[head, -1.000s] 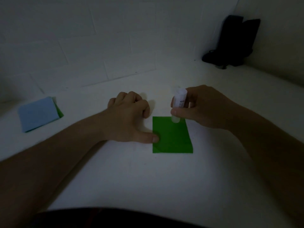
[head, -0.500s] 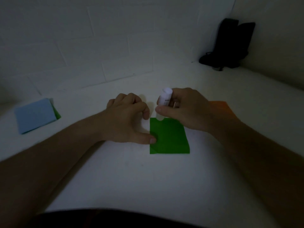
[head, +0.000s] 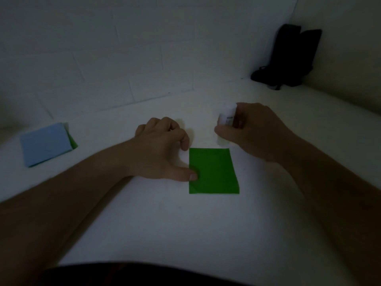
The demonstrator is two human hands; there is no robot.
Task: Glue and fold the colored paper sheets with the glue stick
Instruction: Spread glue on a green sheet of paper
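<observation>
Mid-frame I pinned the green paper (head: pixel 213 171) with my left hand (head: pixel 162 149), right hand (head: pixel 253 131) clamped on the glue stick (head: pixel 226 122); blue sheet (head: pixel 46 144) waited unglued, I judged.

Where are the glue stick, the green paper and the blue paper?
glue stick (head: pixel 226 117), head view, on its white labelled barrel above the fingers.
green paper (head: pixel 214 172), head view, on the middle of the sheet.
blue paper (head: pixel 45 143), head view, on the middle of the top sheet.

Head camera looks forward and down, close over the table (head: pixel 185 234)
</observation>
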